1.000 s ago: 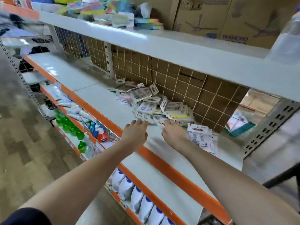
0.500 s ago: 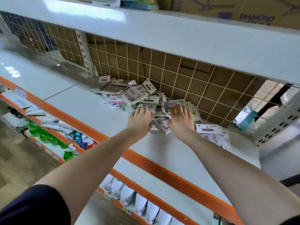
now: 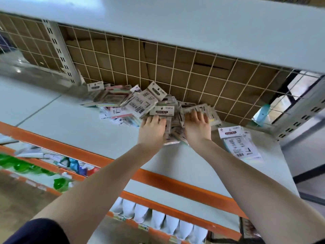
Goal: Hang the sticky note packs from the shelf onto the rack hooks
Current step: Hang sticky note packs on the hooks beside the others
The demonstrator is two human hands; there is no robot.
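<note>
Both hands are down on the pile of sticky note packs [image 3: 151, 106], only the one head view to go on. Left hand [image 3: 152, 131] is palm-down with the fingers spread flat over the near edge of the pile, fingertips right under a pack whose header card reads "STICKY NOTE". Right hand [image 3: 197, 126] is just beside it, also palm-down, fingers splayed over packs on the right part of the pile. Neither one looks closed around anything, more like pressing or raking, though I can't tell what the fingertips are doing underneath since they're partly buried in the packs.

That pile sits on the grey shelf [image 3: 73, 124], pushed up against the wire grid back panel [image 3: 158, 67] beyond the hands, with brown cardboard showing behind the grid. Packs lie every which way, some flat, some tilted up on edge, spreading off to the left of the left hand. To the right of the right hand, a small separate stack of packs [image 3: 237, 143] lies flat on the shelf, apart from the main pile.

Nearer than the hands, the shelf's orange front edge [image 3: 98, 157] runs under both forearms. Below that, lower shelves hold green bottles [image 3: 19, 166] off to the left and a row of white pouches [image 3: 158, 219] under the arms. Another grey shelf [image 3: 175, 23] runs overhead.
</note>
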